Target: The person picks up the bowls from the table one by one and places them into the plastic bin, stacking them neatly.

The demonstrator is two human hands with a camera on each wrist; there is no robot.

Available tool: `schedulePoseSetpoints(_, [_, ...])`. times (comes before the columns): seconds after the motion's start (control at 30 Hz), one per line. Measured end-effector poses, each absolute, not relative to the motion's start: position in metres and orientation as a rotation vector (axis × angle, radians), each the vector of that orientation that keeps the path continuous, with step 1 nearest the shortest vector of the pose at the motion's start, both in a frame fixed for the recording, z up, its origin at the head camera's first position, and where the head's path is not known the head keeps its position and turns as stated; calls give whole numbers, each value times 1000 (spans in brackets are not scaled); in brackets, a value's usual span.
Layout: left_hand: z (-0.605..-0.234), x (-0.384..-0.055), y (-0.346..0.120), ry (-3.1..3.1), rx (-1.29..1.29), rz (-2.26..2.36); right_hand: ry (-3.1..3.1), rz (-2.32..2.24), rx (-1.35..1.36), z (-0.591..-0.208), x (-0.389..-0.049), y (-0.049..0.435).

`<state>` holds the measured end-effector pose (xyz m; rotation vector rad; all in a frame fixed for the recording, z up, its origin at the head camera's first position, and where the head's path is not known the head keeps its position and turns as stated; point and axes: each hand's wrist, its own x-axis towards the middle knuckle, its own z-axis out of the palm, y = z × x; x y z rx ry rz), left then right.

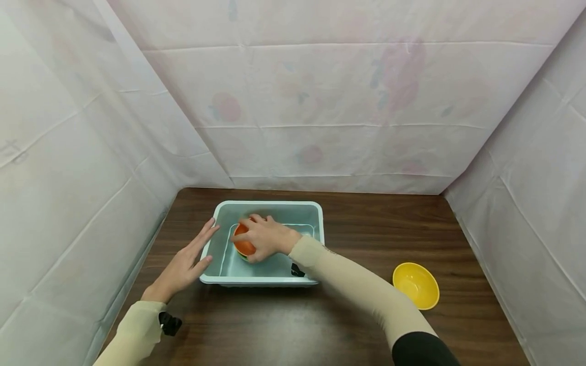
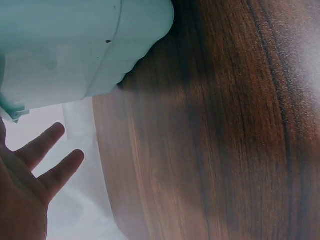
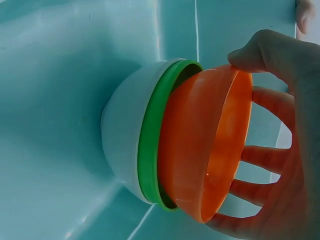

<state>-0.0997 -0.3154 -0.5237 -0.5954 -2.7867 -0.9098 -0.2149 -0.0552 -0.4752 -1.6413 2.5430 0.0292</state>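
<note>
My right hand [image 1: 269,237] reaches down into a pale blue tub [image 1: 256,280] and grips an orange bowl [image 3: 192,140] by its rim, the thumb on one side and the fingers spread around the other. The orange bowl sits partly inside a green bowl [image 3: 149,145], tilted against it. Outside the green one is a whitish bowl [image 3: 122,125], resting on the tub floor. My left hand [image 1: 180,270] is at the tub's left rim, its fingers straight and spread, holding nothing. In the left wrist view, two of its fingers [image 2: 62,170] show beside the tub wall.
A yellow bowl [image 1: 415,285] stands on the dark wooden table [image 1: 366,229] to the right, close to my right forearm. White cloth walls [image 1: 320,101] rise at the back and on both sides. The tub's raised sides surround the stacked bowls.
</note>
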Motion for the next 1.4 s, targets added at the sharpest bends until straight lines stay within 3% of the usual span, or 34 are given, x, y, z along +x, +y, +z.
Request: schedulePoseSetpoints(1.4, [-525, -103, -310, -2785, -600, -917, 2478, 137, -1535, -485, -216, -57])
